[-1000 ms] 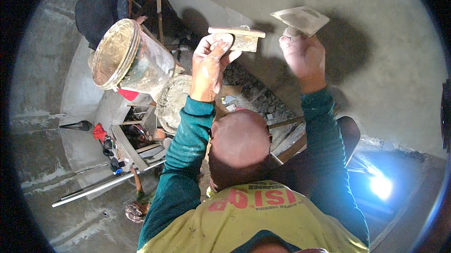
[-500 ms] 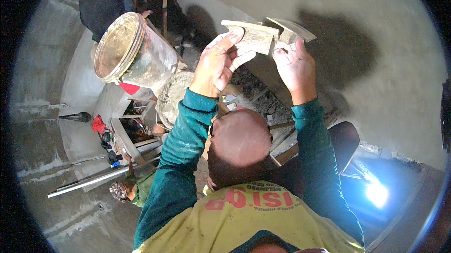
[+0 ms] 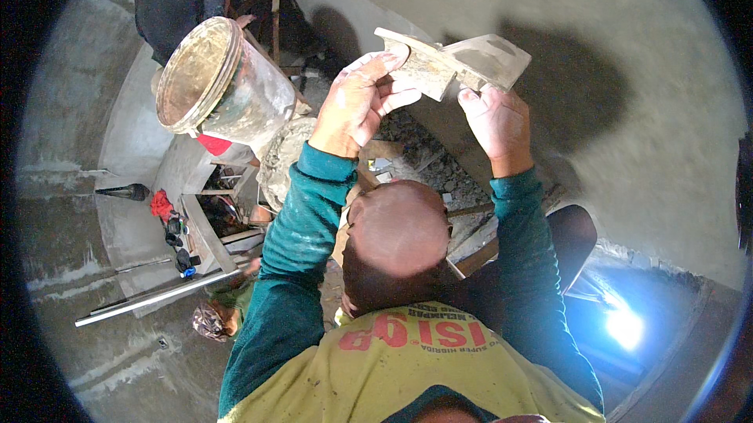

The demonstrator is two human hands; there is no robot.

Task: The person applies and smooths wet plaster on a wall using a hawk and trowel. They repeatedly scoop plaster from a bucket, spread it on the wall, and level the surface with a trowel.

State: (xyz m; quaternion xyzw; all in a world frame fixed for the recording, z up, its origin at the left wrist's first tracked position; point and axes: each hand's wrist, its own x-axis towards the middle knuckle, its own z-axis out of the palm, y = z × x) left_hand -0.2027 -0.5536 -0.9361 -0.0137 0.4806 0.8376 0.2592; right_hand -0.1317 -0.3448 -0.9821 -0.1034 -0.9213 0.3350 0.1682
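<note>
My left hand (image 3: 357, 105) grips a small flat board (image 3: 423, 70) caked with grey mortar, its thumb over the near edge. My right hand (image 3: 498, 125) is closed on a plastering trowel, mostly covering its handle. The trowel's flat, grey-smeared blade (image 3: 496, 58) is tilted, and its left edge meets or overlaps the board's right end. Both tools are raised in front of the grey plastered wall (image 3: 651, 93). Pale dust whitens my fingers.
A mortar-stained bucket (image 3: 271, 97) stands tilted at the left beside a mortar-crusted container (image 3: 286, 158). Rubble (image 3: 427, 152) lies below my hands. One co-worker (image 3: 176, 7) is at upper left, another (image 3: 216, 319) at lower left. A bright lamp (image 3: 624, 329) shines at right.
My right hand has turned the trowel, so more of its blade face shows and it sits closer against the board. The board has tilted slightly. The lower-left co-worker has shifted.
</note>
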